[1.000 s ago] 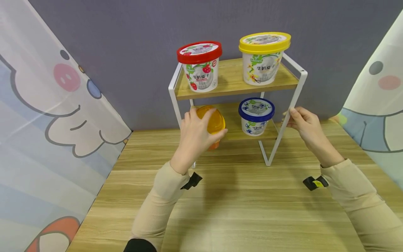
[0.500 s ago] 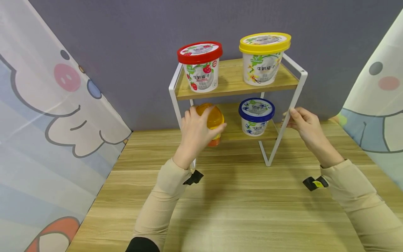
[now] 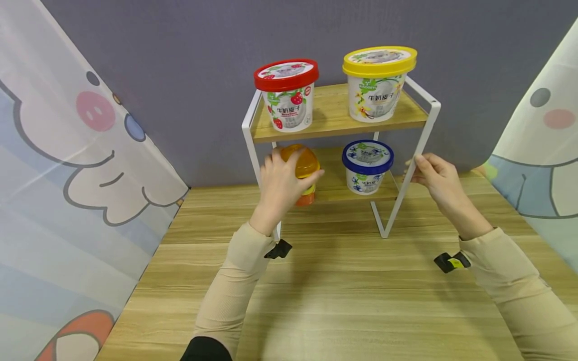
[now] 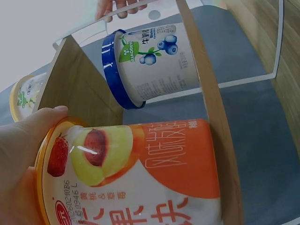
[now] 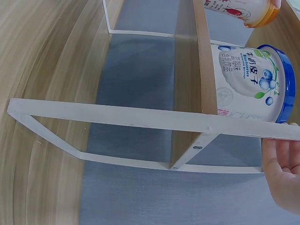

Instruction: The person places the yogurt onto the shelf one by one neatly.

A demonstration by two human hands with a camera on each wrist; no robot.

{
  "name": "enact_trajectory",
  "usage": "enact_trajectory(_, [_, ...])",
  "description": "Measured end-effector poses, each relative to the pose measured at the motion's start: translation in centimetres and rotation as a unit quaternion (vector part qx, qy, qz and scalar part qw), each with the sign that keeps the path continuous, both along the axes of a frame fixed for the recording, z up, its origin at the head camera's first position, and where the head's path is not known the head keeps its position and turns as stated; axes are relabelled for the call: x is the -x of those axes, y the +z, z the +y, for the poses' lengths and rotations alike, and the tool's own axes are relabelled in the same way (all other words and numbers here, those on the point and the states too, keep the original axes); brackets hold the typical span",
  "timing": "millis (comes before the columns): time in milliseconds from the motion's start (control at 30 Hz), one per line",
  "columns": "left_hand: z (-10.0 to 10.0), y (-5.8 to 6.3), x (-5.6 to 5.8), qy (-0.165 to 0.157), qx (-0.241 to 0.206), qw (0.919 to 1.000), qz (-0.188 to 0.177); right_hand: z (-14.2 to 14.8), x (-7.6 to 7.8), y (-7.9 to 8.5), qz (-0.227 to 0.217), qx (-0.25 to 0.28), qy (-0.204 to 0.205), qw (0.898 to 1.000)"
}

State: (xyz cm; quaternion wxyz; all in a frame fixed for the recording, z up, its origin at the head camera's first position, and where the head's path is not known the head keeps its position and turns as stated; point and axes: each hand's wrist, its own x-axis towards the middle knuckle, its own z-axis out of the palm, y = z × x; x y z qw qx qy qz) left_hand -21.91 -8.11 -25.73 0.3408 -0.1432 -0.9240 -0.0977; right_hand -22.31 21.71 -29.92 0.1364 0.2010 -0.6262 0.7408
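My left hand grips a yogurt cup by its orange domed lid. Peach and strawberry pictures mark the cup's side. It stands upright at the left of the rack's lower shelf, its base right at the shelf board in the left wrist view. To its right sits a white tub with a blue lid and blueberry pictures. With thumb and fingers, my right hand holds the white right front post of the rack.
On the upper shelf stand a red-lidded strawberry tub at the left and a yellow-lidded tub at the right. The rack rests on a wood-grain table against a grey backdrop. Cartoon-printed curtains flank both sides.
The left hand has brought the yogurt cup slightly back and up into the lower shelf, and the cup has turned more upright. The right hand stays on the post.
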Motion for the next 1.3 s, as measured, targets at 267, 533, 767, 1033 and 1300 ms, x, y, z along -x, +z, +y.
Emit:
enact_trajectory(267, [-0.4, -0.5, -0.2, -0.073, -0.035, 0.9939, 0.075, -0.1, 0.0, 0.1, 0.001, 0.004, -0.001, 1.0])
enact_trajectory(533, [-1.0, -1.0, -1.4, -0.16, -0.038, 0.9755, 0.147, -0.1, 0.0, 0.1, -0.002, -0.001, -0.011, 1.0])
enact_trajectory(767, [-1.3, -1.4, -2.1, -0.152, -0.013, 0.9703, 0.187, -0.1, 0.0, 0.1, -0.002, -0.003, -0.011, 1.0])
enact_trajectory(1033, [-1.4, -1.6, -2.2, -0.144, -0.009, 0.9704, 0.193, -0.1, 0.0, 0.1, 0.0, 0.001, -0.006, 1.0])
enact_trajectory(1300, [-1.4, -1.6, -1.7, -0.139, -0.011, 0.9711, 0.194, -0.1, 0.1, 0.0, 0.001, 0.004, -0.006, 1.0])
